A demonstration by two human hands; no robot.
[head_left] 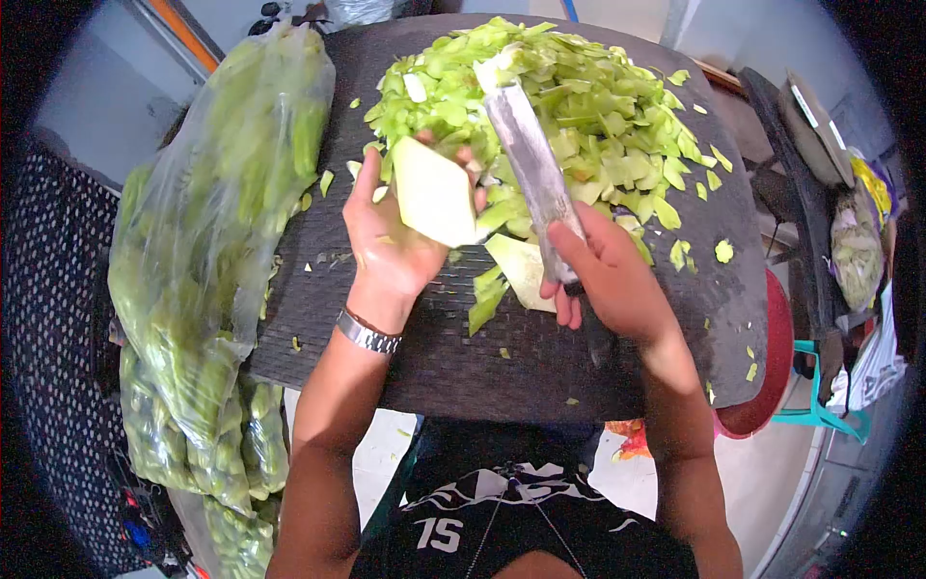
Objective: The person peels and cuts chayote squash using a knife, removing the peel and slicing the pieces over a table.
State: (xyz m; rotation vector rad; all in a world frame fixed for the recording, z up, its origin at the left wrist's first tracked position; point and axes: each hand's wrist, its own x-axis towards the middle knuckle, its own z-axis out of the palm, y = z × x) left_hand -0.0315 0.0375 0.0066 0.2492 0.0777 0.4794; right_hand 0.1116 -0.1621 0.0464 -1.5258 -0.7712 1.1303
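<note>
My left hand (395, 232), with a metal watch on its wrist, holds a peeled pale green vegetable piece (434, 193) in its palm, fingers curled around the far side. My right hand (608, 270) grips a wide metal blade (531, 159) that points up and away, its tip over the heap of green peelings (588, 106). Between my hands another pale cut piece (523, 270) lies on the dark table (463, 376), partly behind the blade and my right fingers. A green peel strip (488, 299) lies beside it.
Clear plastic bags of green vegetables (212, 222) line the table's left edge, with more bagged ones (183, 439) lower down. A red round tub (767, 367) and a teal stool (820, 386) stand at the right. Small peel scraps are scattered over the table.
</note>
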